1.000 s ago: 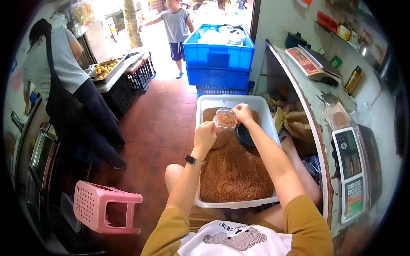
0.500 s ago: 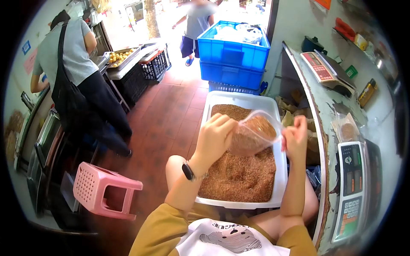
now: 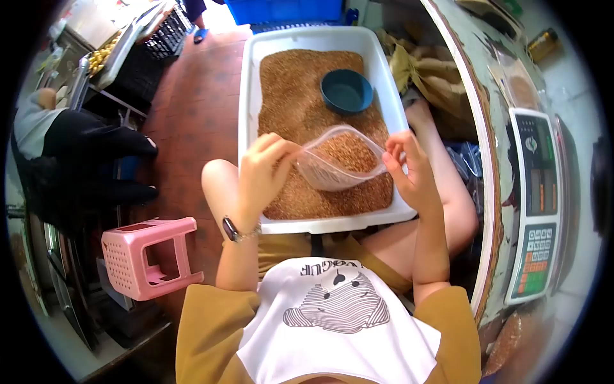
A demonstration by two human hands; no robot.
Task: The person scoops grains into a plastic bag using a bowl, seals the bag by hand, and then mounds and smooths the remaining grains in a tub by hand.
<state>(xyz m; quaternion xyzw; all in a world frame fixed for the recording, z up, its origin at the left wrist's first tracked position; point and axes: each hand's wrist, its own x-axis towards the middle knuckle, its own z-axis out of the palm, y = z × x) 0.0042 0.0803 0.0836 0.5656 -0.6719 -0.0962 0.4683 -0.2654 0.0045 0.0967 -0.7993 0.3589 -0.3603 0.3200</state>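
A clear plastic bag (image 3: 339, 168) with brown grains inside is held open at its mouth above the tub. My left hand (image 3: 265, 173) pinches the bag's left edge, a dark watch on that wrist. At the right edge of the mouth, my right hand (image 3: 409, 168) grips the plastic between thumb and fingers. Beneath the bag, the white tub (image 3: 251, 96) holds a wide bed of brown grains (image 3: 291, 83). A dark teal bowl (image 3: 346, 91) rests on the grains towards the tub's back right.
To the left stands a pink stool (image 3: 137, 259), with a person in dark trousers (image 3: 83, 144) bent beyond it. On the right is a worn counter (image 3: 489, 160) bearing a scale (image 3: 537, 205). Tan sacks (image 3: 428, 80) sit beside the tub; a blue crate (image 3: 288, 9) is behind.
The view has tilted down towards the tub. Both hands have drawn the bag nearer my body and spread its mouth wide. The teal bowl is now in full view.
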